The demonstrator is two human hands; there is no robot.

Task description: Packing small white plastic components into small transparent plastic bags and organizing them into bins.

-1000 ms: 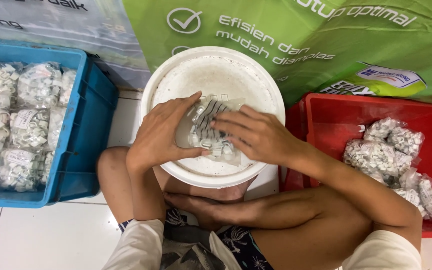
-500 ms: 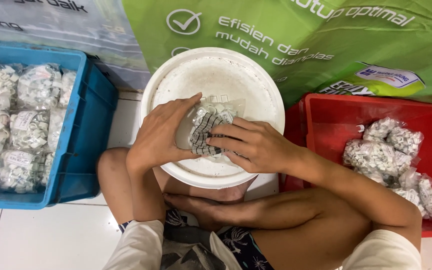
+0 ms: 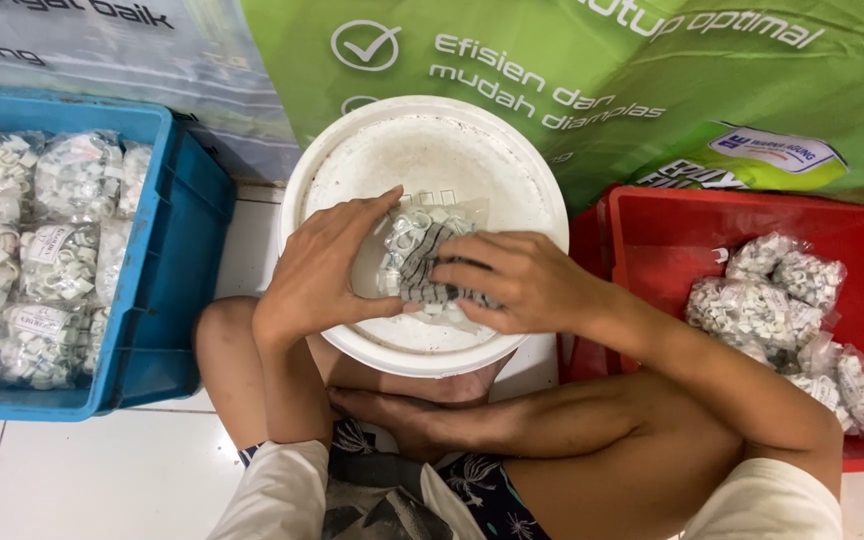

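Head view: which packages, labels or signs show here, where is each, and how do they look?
Clear bag of small white clips: on the white bucket lid, under both hands.
Labelled clear bags: packed in the blue crate, left.
Clear bags: piled in the red crate, right.
Green banner: behind, white lettering.
Grey banner: behind, upper left.

Both the left hand [image 3: 327,265] and the right hand [image 3: 512,280] press a clear bag of white clips [image 3: 422,255] onto a white bucket lid [image 3: 432,150], a blue crate [image 3: 167,250] at nine o'clock.
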